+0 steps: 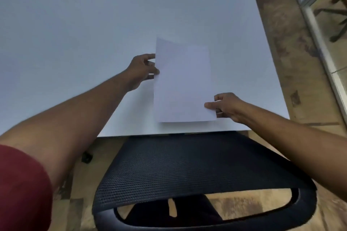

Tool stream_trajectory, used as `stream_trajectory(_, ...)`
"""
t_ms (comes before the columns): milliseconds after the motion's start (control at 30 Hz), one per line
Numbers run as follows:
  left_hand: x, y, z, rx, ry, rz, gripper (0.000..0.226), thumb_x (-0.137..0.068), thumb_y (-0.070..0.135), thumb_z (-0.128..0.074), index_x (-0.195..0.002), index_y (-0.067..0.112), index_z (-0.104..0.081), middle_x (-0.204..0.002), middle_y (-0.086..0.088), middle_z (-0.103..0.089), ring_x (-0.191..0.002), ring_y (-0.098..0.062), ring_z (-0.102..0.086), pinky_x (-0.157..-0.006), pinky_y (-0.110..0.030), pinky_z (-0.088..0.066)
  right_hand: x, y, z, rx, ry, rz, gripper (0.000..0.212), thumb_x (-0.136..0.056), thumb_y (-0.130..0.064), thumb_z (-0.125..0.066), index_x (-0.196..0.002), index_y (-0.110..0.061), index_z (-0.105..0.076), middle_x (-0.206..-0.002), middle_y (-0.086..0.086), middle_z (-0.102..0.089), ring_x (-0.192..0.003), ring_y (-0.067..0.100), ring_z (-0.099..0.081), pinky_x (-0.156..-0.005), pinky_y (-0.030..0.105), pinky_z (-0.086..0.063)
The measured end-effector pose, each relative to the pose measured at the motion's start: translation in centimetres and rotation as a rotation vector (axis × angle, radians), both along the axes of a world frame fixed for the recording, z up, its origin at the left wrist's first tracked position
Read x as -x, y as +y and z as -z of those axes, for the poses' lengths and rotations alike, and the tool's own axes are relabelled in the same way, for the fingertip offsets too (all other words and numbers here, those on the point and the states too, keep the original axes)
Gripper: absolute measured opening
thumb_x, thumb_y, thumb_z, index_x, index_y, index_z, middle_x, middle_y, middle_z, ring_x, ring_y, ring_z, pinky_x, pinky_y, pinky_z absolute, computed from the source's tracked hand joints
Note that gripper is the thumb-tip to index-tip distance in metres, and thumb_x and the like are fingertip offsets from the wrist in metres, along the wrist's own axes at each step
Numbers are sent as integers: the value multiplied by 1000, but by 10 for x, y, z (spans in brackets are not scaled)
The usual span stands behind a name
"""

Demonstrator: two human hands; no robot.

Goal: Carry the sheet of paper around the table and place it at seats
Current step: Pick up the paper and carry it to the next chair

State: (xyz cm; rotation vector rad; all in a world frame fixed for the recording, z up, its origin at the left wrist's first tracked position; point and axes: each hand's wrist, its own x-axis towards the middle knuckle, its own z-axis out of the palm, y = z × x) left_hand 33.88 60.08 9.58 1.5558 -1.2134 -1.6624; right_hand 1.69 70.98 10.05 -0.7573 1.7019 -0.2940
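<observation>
Plain white rectangular sheet of paper (183, 82) sits low over the white matte tabletop (75, 52), near the table's front edge, right in front of the black mesh-back office chair (187, 170). Long axis runs away from the person, front edge to far side; short edges face near and far. Far left corner curls up a bit, so sheet prob. not fully flat yet; can't tell if the near edge is touching the top.

Left hand (142, 70) pinches the left long edge approx. mid-to-upper, thumb on top, fingers under. Right hand (225, 107) pinches the near right corner, thumb on top too. Both clamped on the paper, on diagonal opposite sides, sheet spanning between them. Right hand is nearer the body, left reaches further out.

Judgement: this is the set-down at this seat; next needs lowering flat and letting go w/ both hands, keeping it square to the edge.
</observation>
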Motion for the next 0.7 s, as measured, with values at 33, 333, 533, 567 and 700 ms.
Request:
stream_trajectory(33, -2, -1, 10, 2, -7, -13, 67, -87, -19, -72, -147, 9, -63, -94, -8, -74, -91, -21, -77, -88, -36, -64, 0, -4, 10, -17, 13, -26, 25, -90, -13, -87, -85, -15, -62, -88, 5, -70, -69, 14, -67, -71, 31, -61)
stream_trajectory(333, -8, 0, 84, 1, -108, -102, 63, -81, -15, -81, -140, 3, -65, -95, -10, -75, -85, -21, -79, -92, -43, -67, -8, -24, 74, 12, 178, -140, 47, -89, -3, -84, -58, -15, -51, -69, 7, -58, -77, 27, -70, -93, 51, -66)
stream_trajectory(533, -9, 4, 102, 19, -147, -125, 63, -79, -11, -84, -137, 7, -67, -86, -1, -76, -78, -18, -77, -76, -35, -64, -14, -22, 88, 82, 314, -224, 31, -81, -6, -88, -71, -13, -59, -69, 6, -65, -61, 23, -66, -83, 48, -68)
stream_trajectory(567, -9, 5, 104, 25, -152, -122, 63, -79, -9, -84, -137, 8, -68, -87, -3, -77, -79, -19, -77, -75, -36, -64, -15, -21, 89, 98, 334, -240, 28, -81, -7, -87, -76, -12, -60, -71, 7, -67, -58, 24, -66, -80, 46, -66)
stream_trajectory(700, -6, 4, 108, 49, -225, -109, 68, -78, -3, -87, -141, 15, -68, -99, -4, -76, -78, -22, -74, -75, -40, -68, -18, -20, 90, 137, 409, -297, 28, -80, -14, -84, -89, -15, -57, -86, 9, -71, -61, 28, -73, -72, 42, -64)
